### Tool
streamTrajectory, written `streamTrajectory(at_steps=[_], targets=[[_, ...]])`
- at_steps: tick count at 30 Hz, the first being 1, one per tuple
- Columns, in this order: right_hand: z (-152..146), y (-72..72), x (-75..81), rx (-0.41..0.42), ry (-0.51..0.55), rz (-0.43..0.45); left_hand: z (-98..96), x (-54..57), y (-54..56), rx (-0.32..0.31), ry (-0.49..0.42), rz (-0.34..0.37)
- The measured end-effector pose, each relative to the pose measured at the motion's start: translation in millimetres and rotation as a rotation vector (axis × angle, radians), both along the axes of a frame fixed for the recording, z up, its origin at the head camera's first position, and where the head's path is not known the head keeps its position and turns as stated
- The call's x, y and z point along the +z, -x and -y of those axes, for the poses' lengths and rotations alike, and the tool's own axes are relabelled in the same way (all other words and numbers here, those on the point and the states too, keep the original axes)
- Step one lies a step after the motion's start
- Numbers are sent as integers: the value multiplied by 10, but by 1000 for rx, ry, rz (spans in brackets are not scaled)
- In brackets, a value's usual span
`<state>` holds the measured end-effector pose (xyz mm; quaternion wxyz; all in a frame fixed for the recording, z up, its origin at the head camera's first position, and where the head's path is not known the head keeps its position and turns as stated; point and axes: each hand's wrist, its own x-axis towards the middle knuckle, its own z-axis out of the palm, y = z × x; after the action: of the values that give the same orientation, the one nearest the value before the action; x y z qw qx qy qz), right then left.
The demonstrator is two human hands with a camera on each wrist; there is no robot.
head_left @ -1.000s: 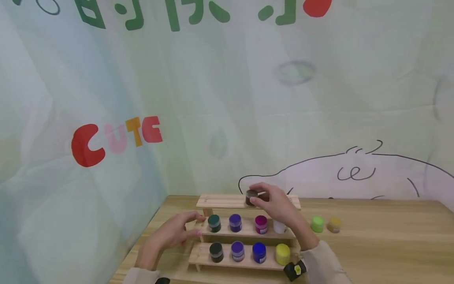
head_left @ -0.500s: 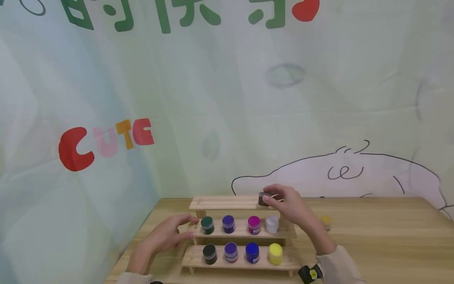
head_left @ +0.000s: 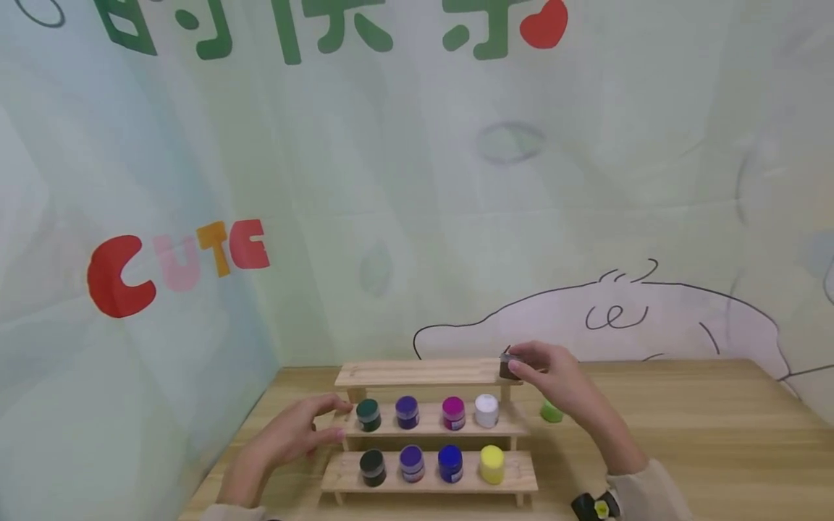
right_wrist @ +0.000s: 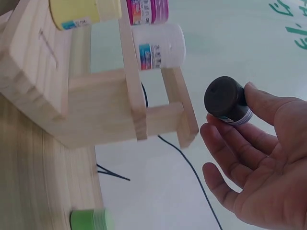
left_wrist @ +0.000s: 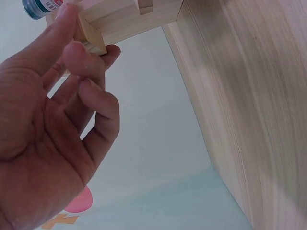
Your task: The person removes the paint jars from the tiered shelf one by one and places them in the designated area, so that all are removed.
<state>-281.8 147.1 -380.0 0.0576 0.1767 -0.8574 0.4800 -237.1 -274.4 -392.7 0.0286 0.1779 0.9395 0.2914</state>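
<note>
My right hand [head_left: 554,373] pinches a small black-lidded paint jar [right_wrist: 226,98] between thumb and fingers at the right end of the top shelf. Whether the jar touches the shelf I cannot tell. The three-tier wooden rack [head_left: 417,373] has its left end held by my left hand [head_left: 293,430], fingers and thumb around the middle shelf's end [left_wrist: 91,40]. On the middle tier stand dark green [head_left: 368,414], violet [head_left: 407,412], magenta [head_left: 454,413] and white [head_left: 486,411] paint jars. The bottom tier bears black [head_left: 373,467], purple [head_left: 412,464], blue [head_left: 450,464] and yellow [head_left: 491,464] ones.
A light green jar [head_left: 552,411] stands on the wooden table [head_left: 704,434] right of the rack, partly behind my right forearm. A printed cloth backdrop [head_left: 391,181] hangs behind and to the left of the table.
My right hand has moved right with the black-lidded paint jar, along the top shelf to its right end. The left hand stays at the rack. The head view has shifted rightward.
</note>
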Motion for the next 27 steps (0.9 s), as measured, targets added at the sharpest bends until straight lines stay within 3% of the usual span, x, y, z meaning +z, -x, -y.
streamTrajectory(at_steps=[19,27], targets=[[-461,29,19,21,-45,5,-1,-32,8,19,-16,29],[-676,56,24,-7,-46,19,-1,-9,8,25,-17,40]])
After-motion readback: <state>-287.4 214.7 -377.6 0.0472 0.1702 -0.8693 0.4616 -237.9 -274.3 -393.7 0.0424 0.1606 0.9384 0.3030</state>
